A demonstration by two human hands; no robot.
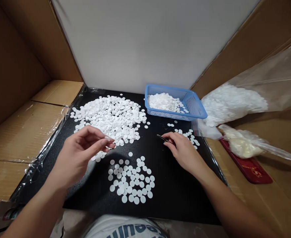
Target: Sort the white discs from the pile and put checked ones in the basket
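Observation:
My left hand point(85, 145) pinches a small white disc point(108, 138) between thumb and fingers, in front of a big pile of white discs point(115, 114) on the black work surface point(170, 195). Held in my right hand point(181, 148) is a small dark metal tool, seemingly tweezers point(162, 137), its tip pointing left. Most of the tool is hidden by my fingers. Nearer to me, a loose group of white discs point(132, 180) lies mostly flat, a few overlapping. A smaller scatter of discs point(192, 137) is just beyond my right hand.
A blue plastic basket point(197, 105) with white discs stands at the back right. Beside it lies a clear bag of white discs point(234, 100). A tied bag of pale yellow contents point(244, 142) rests on a red flat case point(257, 172). Cardboard walls point(18, 39) enclose the sides.

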